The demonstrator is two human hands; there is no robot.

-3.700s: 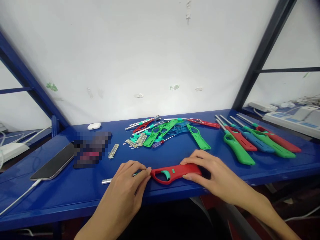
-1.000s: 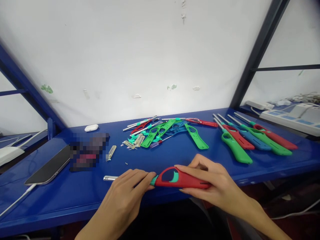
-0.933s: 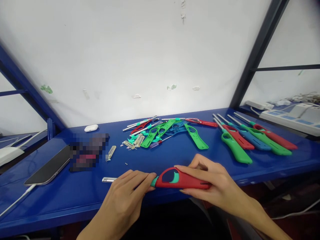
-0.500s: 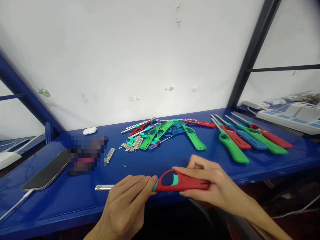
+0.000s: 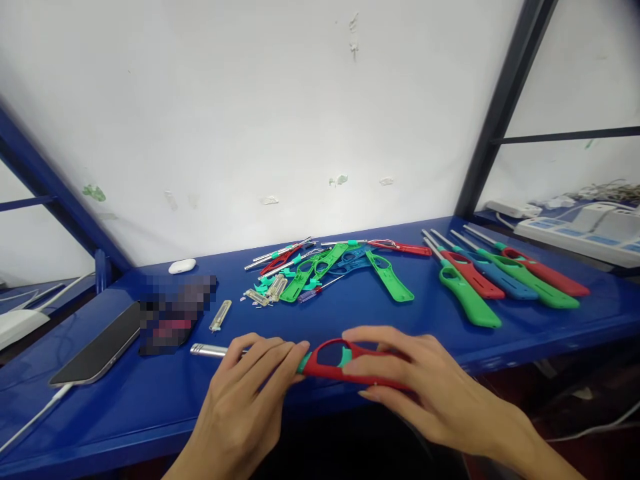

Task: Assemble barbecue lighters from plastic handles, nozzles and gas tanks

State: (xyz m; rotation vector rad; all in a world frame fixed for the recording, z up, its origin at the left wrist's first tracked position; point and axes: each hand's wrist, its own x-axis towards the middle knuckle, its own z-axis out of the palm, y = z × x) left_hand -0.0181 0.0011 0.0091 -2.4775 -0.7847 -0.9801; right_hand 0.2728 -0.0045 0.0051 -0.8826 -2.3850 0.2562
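A red long-nosed gas lighter (image 5: 320, 368) with a green trigger and green collar lies level across both hands, just above the front edge of the table. My left hand (image 5: 253, 390) is closed around its metal tube, whose slotted tip pokes out to the left. My right hand (image 5: 425, 383) grips the red handle from above and below, fingers over its top face and thumb side partly hidden. Much of the handle is covered by those fingers. Beyond the hands lies a pile of lighter parts, with a green handle half (image 5: 390, 277) at its right side.
On the blue table (image 5: 270, 327), several whole lighters, among them a green one (image 5: 470, 297), lie in a row at right. A screwdriver (image 5: 310, 293) and clear fuel tanks (image 5: 220, 315) lie mid-table. At left are a phone (image 5: 100, 347) with cable and a white earbud case (image 5: 182, 267).
My right hand has shifted its hold, its fingers now lying across the red handle instead of pinching its edges. The left hand keeps its hold on the tube.
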